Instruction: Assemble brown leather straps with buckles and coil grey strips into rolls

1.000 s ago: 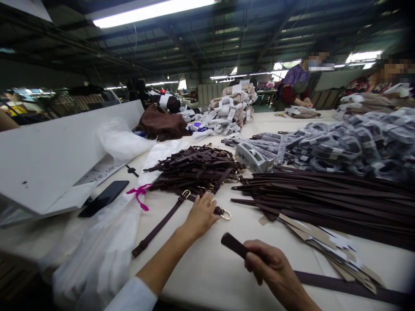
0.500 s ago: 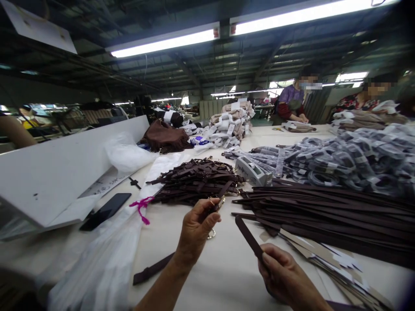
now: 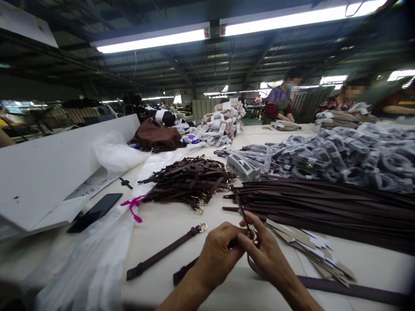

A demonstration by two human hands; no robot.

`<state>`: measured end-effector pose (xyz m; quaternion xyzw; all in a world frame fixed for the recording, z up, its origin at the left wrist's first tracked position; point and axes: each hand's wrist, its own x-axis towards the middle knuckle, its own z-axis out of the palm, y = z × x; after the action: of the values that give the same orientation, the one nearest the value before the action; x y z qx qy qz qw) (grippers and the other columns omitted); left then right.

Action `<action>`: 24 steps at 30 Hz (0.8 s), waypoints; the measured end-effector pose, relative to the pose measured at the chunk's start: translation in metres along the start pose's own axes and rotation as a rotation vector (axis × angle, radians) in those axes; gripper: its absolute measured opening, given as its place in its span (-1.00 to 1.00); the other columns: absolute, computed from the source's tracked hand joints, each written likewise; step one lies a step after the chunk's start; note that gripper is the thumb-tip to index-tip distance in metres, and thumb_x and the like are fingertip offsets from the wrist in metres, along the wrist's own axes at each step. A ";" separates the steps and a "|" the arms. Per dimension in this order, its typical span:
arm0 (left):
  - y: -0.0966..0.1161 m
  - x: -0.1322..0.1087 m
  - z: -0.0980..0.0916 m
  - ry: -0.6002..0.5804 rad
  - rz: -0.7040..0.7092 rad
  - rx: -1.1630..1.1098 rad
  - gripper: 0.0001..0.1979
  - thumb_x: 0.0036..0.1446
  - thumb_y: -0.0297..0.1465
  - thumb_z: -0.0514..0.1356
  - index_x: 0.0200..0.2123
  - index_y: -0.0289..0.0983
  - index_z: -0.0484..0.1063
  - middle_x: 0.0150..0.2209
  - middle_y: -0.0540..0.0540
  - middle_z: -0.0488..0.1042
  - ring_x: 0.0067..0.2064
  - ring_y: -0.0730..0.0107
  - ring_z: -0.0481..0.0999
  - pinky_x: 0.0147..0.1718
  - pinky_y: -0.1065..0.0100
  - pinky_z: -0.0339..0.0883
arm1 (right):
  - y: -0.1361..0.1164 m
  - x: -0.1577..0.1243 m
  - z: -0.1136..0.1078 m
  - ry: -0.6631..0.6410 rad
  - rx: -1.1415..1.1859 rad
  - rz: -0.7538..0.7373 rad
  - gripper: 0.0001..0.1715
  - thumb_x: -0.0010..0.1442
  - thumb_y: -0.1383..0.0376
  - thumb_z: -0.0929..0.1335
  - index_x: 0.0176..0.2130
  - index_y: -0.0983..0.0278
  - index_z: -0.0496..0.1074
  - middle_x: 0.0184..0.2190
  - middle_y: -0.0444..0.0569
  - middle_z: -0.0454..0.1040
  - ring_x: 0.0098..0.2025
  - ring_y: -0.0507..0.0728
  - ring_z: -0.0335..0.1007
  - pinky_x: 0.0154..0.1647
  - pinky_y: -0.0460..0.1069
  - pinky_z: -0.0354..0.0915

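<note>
My left hand (image 3: 215,255) and my right hand (image 3: 267,252) meet above the near part of the table, both closed. Between my fingers is a small metal buckle (image 3: 253,235), partly covered. My right hand pinches a long dark brown strap (image 3: 241,205) whose tip points up and away at the buckle; its length trails off to the right. From under my left hand comes the end of a short brown buckle strap (image 3: 184,270); the rest of it is hidden. To the left lies another short strap (image 3: 165,250) with a gold buckle.
Ahead are a pile of short buckle straps (image 3: 191,177) and a grey box-shaped device (image 3: 243,167). Long straps (image 3: 311,205), card pieces (image 3: 311,248) and plastic-wrapped coils (image 3: 327,151) lie right. A phone (image 3: 95,211) and white board (image 3: 65,168) are left. Co-workers (image 3: 280,101) stand beyond.
My hands have come together, bringing the long strap's end to the buckle. My left hand has moved right and down, uncovering the gold buckle of the strap on the table. The view has shifted slightly right.
</note>
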<state>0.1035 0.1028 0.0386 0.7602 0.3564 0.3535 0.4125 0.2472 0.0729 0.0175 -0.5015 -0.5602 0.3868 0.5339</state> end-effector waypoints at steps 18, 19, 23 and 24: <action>0.002 -0.002 0.015 -0.110 -0.608 -0.680 -0.67 -0.10 -0.31 0.27 -0.29 -0.37 0.30 -0.50 0.01 0.37 -0.54 0.51 0.43 -0.63 0.55 0.06 | -0.005 -0.002 -0.031 0.153 0.821 0.306 -0.67 0.09 0.16 0.40 -0.14 0.23 0.45 -0.41 -0.13 0.34 -0.48 -0.03 0.27 -0.59 -0.17 0.26; 0.003 -0.002 0.015 -0.114 -0.626 -0.680 -0.68 -0.11 -0.32 0.27 -0.31 -0.37 0.30 -0.49 0.00 0.39 -0.54 0.51 0.44 -0.64 0.56 0.06 | -0.004 -0.004 -0.031 0.138 0.805 0.306 -0.70 0.08 0.20 0.41 -0.15 0.24 0.46 -0.40 -0.13 0.37 -0.47 -0.04 0.29 -0.54 -0.17 0.29; 0.005 -0.002 0.017 -0.115 -0.647 -0.700 -0.70 -0.15 -0.35 0.29 -0.34 -0.36 0.30 -0.48 0.00 0.42 -0.56 0.53 0.44 -0.66 0.57 0.08 | 0.002 -0.011 -0.031 0.108 0.764 0.342 -0.75 0.13 0.20 0.37 -0.21 0.29 0.47 -0.46 -0.10 0.43 -0.47 -0.02 0.35 -0.48 -0.16 0.36; 0.005 -0.002 0.018 -0.121 -0.642 -0.712 -0.70 -0.15 -0.34 0.29 -0.35 -0.36 0.30 -0.48 0.01 0.41 -0.58 0.52 0.44 -0.66 0.57 0.11 | 0.003 -0.012 -0.032 0.116 0.765 0.347 -0.74 0.15 0.18 0.35 -0.21 0.30 0.47 -0.47 -0.09 0.44 -0.48 -0.01 0.36 -0.49 -0.15 0.36</action>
<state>0.1188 0.0920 0.0352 0.4425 0.4051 0.2636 0.7554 0.2781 0.0581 0.0160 -0.3749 -0.2529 0.6221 0.6392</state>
